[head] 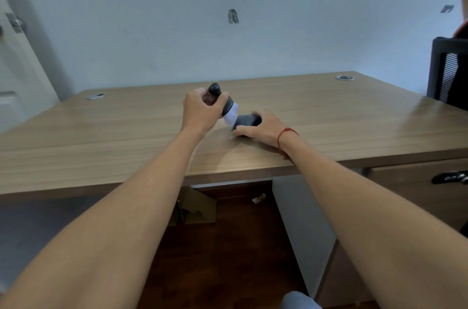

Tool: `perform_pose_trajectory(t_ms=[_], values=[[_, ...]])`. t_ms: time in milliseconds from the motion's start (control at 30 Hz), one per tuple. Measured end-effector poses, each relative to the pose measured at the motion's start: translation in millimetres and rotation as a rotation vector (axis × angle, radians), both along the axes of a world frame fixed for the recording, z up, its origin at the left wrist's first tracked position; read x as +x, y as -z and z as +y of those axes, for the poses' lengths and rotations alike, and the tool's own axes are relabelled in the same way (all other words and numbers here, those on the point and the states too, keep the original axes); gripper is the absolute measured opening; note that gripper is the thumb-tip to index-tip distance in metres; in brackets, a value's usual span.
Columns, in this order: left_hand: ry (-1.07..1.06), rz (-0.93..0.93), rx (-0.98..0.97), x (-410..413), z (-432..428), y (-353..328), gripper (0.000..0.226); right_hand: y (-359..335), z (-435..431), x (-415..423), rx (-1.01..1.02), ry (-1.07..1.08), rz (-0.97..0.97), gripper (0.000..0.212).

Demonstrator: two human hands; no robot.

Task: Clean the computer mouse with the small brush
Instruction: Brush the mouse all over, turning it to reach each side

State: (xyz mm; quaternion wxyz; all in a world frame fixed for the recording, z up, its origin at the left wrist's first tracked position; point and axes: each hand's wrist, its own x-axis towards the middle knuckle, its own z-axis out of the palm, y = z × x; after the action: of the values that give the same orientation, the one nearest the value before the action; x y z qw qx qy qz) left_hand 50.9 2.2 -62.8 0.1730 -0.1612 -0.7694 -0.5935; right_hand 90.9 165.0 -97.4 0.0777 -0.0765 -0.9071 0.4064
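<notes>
A: What is being held near the middle of the frame?

B: The small brush (226, 106) is gripped by the left hand (201, 111), fingers wrapped round its dark handle, with the white bristles pointed down and to the right. That tilt seems chosen so the bristle tips can be laid against the near, left end of the computer mouse (247, 122).

A: And the mouse?

B: It is kept on the desk (101, 131), just right of centre, and is clasped by the right hand (263, 126), which is curled over its far and right sides. A red string is worn at that wrist. The hold is judged to be a brace, so that the mouse is not pushed along the wood by the strokes.

A: Are bristles and mouse in contact?

B: They appear to be touching, though the exact meeting point is blurred.

A: Why is everything set so close to the near edge?

B: Probably so that both forearms can be rested or steadied, and the work kept in plain sight
</notes>
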Motion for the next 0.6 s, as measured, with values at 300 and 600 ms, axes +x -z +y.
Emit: perform_pose_trajectory(t_ms=[300,600], values=[[0.076,0.002,-0.148,-2.5,7.7,2.0,0.017,5.0,2.7,-6.1,-0.069,-0.086,0.024,0.087],[0.213,-0.086,-0.187,-12.9,10.1,-7.9,0.023,4.9,5.3,-6.5,-0.113,-0.103,0.014,0.119]])
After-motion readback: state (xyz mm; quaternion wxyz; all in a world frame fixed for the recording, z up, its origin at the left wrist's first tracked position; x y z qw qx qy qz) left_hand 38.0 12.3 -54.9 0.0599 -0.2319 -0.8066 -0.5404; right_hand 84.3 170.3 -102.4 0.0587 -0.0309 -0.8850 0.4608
